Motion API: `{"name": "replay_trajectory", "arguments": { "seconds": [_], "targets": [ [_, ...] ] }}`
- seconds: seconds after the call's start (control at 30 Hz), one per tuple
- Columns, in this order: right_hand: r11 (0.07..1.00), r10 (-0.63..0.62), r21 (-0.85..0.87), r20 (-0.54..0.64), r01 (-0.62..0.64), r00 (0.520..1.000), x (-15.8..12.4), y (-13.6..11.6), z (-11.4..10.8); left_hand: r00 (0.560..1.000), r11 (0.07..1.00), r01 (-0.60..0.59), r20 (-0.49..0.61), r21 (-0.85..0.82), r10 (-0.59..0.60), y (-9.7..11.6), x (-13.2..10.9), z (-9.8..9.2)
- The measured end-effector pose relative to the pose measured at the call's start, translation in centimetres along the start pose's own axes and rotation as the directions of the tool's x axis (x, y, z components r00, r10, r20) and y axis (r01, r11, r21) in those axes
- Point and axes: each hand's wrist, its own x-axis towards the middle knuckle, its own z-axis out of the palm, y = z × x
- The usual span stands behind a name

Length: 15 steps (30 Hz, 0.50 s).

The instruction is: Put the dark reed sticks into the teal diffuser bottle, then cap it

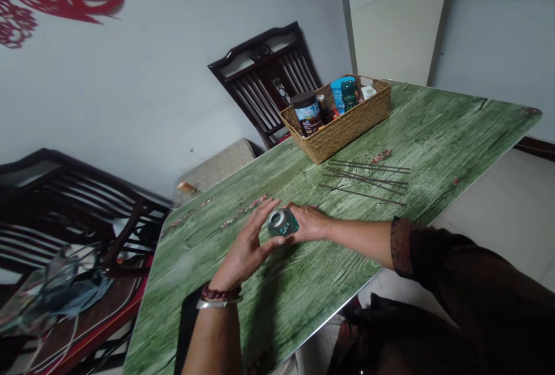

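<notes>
A small glass bottle (pixel 287 226) with a silver collar around its open mouth and a blue-green tint is at the middle of the green table. My right hand (pixel 309 222) is closed around its right side. On the other side, my left hand (pixel 250 242) is open, its fingers stretched past the bottle and its thumb in front, close to my right thumb. I cannot tell whether the left hand touches the glass. Several thin dark sticks (pixel 368 179) lie loosely crossed on the table, beyond my right forearm.
A woven basket (pixel 353 131) with a dark-lidded jar (pixel 306 114), a blue container (pixel 339 91) and a dark green bottle (pixel 349 95) stands toward the back of the green table (pixel 329 265). A flat black object (pixel 187 320) lies by my left forearm. Dark wooden chairs (pixel 277 77) stand beyond.
</notes>
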Motion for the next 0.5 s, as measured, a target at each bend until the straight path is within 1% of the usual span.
{"name": "replay_trajectory", "arguments": {
  "seconds": [0.1, 0.13, 0.17, 0.2, 0.27, 0.37, 0.43, 0.5],
  "targets": [
    [1.0, 0.009, -0.001, 0.009, -0.009, 1.0, 0.0, 0.1, 0.0, 0.986, 0.98, 0.137, -0.113, 0.148, -0.121, 0.4, 0.2, 0.2],
    [1.0, 0.014, -0.006, 0.005, -0.014, 1.0, -0.1, 0.1, 0.0, 0.981, 0.965, 0.172, -0.125, 0.198, -0.149, 0.5, 0.3, 0.3],
    [1.0, 0.017, -0.01, 0.002, -0.017, 1.0, -0.1, 0.1, 0.0, 0.98, 0.955, 0.184, -0.116, 0.234, -0.16, 0.6, 0.4, 0.5],
    [1.0, 0.019, -0.013, 0.001, -0.019, 1.0, 0.0, 0.1, 0.0, 0.984, 0.953, 0.171, -0.089, 0.251, -0.153, 0.7, 0.6, 0.6],
    [1.0, 0.019, -0.017, 0.007, -0.019, 1.0, 0.0, 0.0, 0.0, 0.994, 0.966, 0.106, -0.03, 0.235, -0.102, 0.8, 0.8, 0.7],
    [1.0, 0.021, -0.013, 0.005, -0.021, 1.0, -0.1, 0.0, 0.0, 1.0, 0.982, 0.024, 0.01, 0.186, -0.027, 1.2, 1.1, 0.8],
    [0.999, 0.04, -0.003, 0.003, -0.04, 0.999, -0.1, 0.0, 0.2, 1.0, 0.988, 0.013, -0.003, 0.154, -0.012, 1.3, 0.9, 1.0],
    [0.999, 0.039, 0.023, 0.005, -0.039, 0.999, -0.2, -0.1, 0.1, 0.996, 0.997, 0.038, -0.08, 0.073, -0.032, 1.3, 0.4, 1.1]
  ]
}}
